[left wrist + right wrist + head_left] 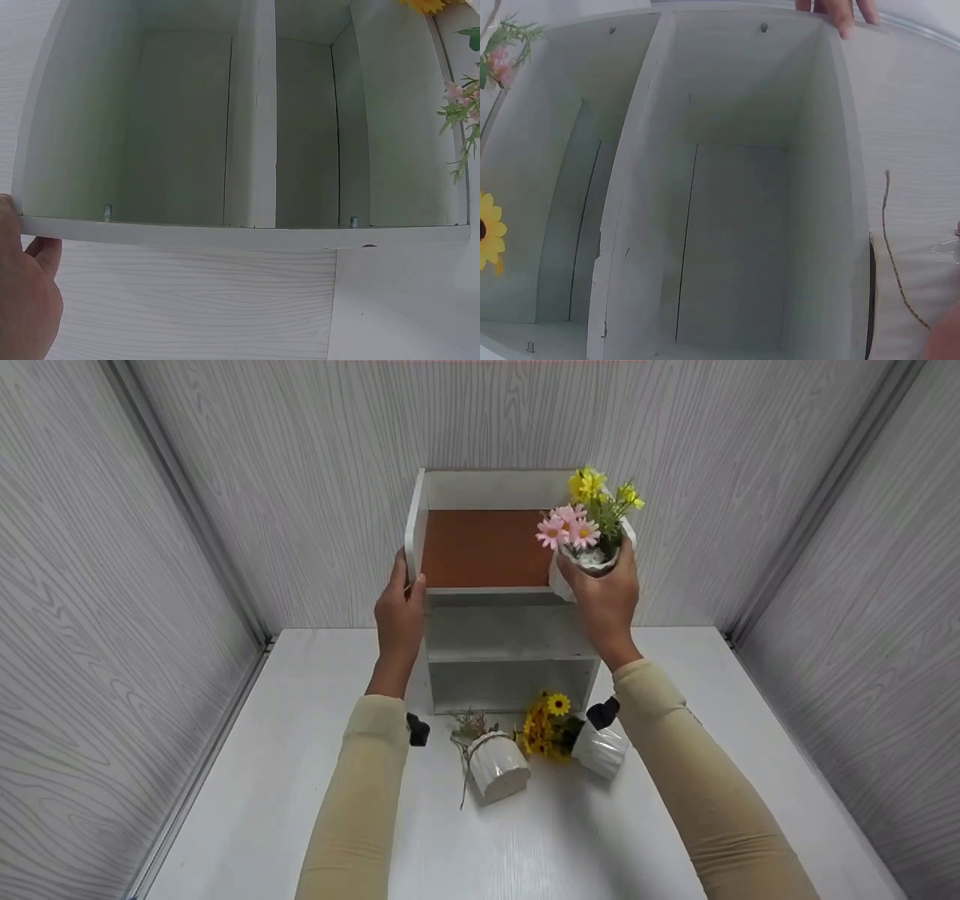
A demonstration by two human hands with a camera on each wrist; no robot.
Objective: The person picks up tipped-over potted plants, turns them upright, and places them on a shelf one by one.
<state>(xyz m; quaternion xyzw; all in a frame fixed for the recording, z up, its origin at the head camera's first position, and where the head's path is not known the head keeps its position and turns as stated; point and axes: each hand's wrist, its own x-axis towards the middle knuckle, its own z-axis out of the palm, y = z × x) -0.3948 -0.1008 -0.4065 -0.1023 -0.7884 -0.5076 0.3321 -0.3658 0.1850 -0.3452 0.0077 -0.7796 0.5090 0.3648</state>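
A small white shelf unit (514, 658) with a brown-topped upper level stands at the back of the table. My left hand (399, 615) grips its left side panel (415, 521) near the front edge, thumb inside. At the upper right corner, my right hand (607, 604) holds a white flowerpot (562, 579) upright, its fingers around the side. Pink daisies (568, 529) and yellow flowers (586, 484) rise from this pot. In the right wrist view, a length of twine (897, 274) hangs by the pot at the right, most of which is out of frame.
Two more white pots lie on their sides before the shelf unit: one with dried sprigs (498, 766), the other (601, 750) with yellow sunflowers (547, 727). The white tabletop (322, 780) is bounded by grey wood-grain walls (300, 495). Two lower compartments of the unit face forward.
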